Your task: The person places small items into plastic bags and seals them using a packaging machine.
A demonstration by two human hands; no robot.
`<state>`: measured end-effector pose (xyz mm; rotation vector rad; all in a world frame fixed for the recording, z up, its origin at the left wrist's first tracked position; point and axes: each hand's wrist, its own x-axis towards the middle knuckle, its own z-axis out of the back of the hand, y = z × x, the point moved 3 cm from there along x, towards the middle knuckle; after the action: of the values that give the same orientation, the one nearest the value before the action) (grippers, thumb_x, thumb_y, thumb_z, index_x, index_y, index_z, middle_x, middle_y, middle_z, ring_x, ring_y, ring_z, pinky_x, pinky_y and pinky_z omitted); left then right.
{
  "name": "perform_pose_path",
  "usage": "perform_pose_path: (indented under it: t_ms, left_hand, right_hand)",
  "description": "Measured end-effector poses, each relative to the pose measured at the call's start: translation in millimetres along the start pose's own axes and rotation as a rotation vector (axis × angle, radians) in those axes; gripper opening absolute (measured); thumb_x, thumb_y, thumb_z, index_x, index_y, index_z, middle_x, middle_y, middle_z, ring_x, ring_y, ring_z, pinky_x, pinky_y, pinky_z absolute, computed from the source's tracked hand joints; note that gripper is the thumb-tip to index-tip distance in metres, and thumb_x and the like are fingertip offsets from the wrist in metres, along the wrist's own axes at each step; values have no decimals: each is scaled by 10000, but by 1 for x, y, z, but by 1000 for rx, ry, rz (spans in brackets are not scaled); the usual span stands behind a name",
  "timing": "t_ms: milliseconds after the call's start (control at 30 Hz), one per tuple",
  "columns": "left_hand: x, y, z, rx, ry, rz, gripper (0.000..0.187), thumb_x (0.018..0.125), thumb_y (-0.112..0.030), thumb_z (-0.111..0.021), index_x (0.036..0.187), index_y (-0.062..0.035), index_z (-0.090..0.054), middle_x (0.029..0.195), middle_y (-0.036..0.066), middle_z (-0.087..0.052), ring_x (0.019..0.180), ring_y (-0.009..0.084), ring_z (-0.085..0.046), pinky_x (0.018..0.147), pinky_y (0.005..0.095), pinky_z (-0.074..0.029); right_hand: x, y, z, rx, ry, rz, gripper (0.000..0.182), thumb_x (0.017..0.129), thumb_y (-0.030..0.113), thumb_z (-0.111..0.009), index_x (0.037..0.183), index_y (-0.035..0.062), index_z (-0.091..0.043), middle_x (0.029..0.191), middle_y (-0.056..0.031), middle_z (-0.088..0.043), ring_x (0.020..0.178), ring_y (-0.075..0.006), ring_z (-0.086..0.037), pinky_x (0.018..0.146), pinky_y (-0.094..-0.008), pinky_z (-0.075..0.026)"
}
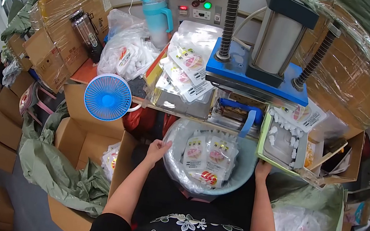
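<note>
A pale round basin (243, 183) with a clear plastic liner sits at my lap, below the bench edge. Several printed plastic pouches (194, 152) lie inside it, with pink pictures and a red-and-yellow mark. At the basin's left rim, my left hand (157, 151) is closed, thumb and fingers pinched on the rim and its liner. My right hand (263, 170) is against the basin's right side, just under a green-edged tray; its fingers are mostly hidden.
Above the basin stands a press with a blue plate (260, 74). More pouches (188, 69) lie left of it. The tray (282, 144) holds small white spouts. A blue fan (108, 97) juts from the bench. Open cartons (92, 141) flank me, one lined with green sheeting (331, 223).
</note>
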<state>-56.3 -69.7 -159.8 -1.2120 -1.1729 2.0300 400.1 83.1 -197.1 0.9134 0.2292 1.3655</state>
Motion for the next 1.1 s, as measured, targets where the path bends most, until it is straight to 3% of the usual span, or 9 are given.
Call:
perform_pose_path:
  t_ms: [200,267,367,467,567,633,767,900,1100]
  left_hand:
    - [-38,1,-6,43,106,67,482,910,-509,-573,783,-46,-616,682,0,-555,562,95,-508,525,243,-425]
    - [-52,-8,-15,-39,136,-124,468,959,-450,-516,741,-47,-612,615,-4,-528,530,96,-495,505,254,-410]
    - [-107,-48,-53,-11,341,-285,516,1005,-416,-426,646,-57,-520,566,-11,-488,518,91,-465,509,257,-385]
    - [-145,-92,-62,-3,500,-326,553,1020,-392,-375,607,-58,-529,576,0,-526,564,100,-502,568,266,-402]
    - [-138,-111,-22,54,287,-526,541,1020,-347,-359,606,-53,-546,583,39,-568,560,141,-536,578,283,-419]
    - [-126,-121,20,-72,-48,-388,516,1007,-346,-378,599,-69,-533,574,34,-561,565,130,-545,583,283,-422]
    - [-77,-46,83,4,-217,-329,518,1009,-444,-397,710,-52,-555,603,33,-564,546,106,-565,528,232,-432]
    - [-53,4,81,-210,-311,-127,474,997,-446,-438,851,-39,-632,716,27,-622,634,116,-613,593,242,-484]
    - [-16,10,53,-883,-284,-45,512,965,-484,-487,1201,-39,-578,1104,67,-617,1011,186,-589,876,332,-470]
  right_hand:
    - [-34,100,37,62,77,-7,169,946,115,-495,967,-31,-577,838,-291,-609,838,-481,-567,667,-488,-437]
    - [-47,129,39,245,215,147,146,968,113,-480,936,-19,-535,719,-207,-582,668,-361,-594,585,-397,-429]
    - [-63,162,51,528,431,117,107,978,109,-493,912,26,-508,672,19,-416,612,-43,-359,522,-232,-318]
    - [-65,186,80,553,529,137,87,947,100,-557,930,33,-505,638,49,-401,581,-35,-350,509,-223,-294]
    - [-59,177,108,554,611,-3,191,884,94,-655,978,11,-511,577,-12,-456,531,-54,-375,486,-235,-308]
    - [-52,157,124,410,636,-29,348,804,116,-741,1059,23,-524,582,-12,-493,526,-53,-382,488,-231,-310]
    - [-53,63,127,88,646,63,313,782,148,-734,1042,22,-612,682,-144,-625,605,-179,-592,596,-327,-462]
    - [-59,44,118,163,706,67,198,855,162,-664,987,16,-646,640,-113,-601,552,-148,-562,544,-304,-440]
    - [-45,39,114,617,498,-478,275,979,310,-535,1032,62,-642,595,20,-494,441,-51,-425,379,-194,-327]
